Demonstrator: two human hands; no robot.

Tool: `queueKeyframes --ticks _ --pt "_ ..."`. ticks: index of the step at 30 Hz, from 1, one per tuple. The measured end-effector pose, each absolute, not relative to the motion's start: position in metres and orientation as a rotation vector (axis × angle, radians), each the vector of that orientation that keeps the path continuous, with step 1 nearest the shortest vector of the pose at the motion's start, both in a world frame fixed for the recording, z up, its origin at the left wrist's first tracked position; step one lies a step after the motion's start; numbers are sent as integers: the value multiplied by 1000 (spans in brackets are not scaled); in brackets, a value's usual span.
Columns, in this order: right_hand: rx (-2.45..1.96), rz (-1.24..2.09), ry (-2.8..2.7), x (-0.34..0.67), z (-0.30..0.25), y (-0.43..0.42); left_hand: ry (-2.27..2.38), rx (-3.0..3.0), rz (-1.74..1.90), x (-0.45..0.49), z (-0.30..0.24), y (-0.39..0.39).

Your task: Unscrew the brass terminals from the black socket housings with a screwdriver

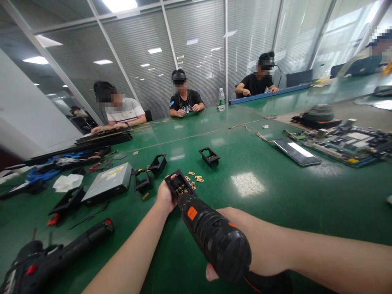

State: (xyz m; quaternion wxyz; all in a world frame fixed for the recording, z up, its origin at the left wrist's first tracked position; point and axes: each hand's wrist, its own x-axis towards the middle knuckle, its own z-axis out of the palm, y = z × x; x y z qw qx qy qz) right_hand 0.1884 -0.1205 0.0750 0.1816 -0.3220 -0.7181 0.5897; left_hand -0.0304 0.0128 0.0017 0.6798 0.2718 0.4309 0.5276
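Note:
My left hand grips a small black plastic frame with brass parts inside, held just above the green table. My right hand is wrapped around a black and orange electric screwdriver, whose tip points into that frame. A few small brass plates lie on the table just beyond the frame.
More black frames, a grey optical drive and a second power driver lie to the left. A circuit board and a phone-like slab sit to the right. Several people sit at the table's far side.

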Motion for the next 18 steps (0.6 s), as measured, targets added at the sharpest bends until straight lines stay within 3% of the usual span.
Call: queueKeyframes --ticks 18 --pt "-797 1910 -1748 195 67 -114 944 651 1250 -30 0 14"
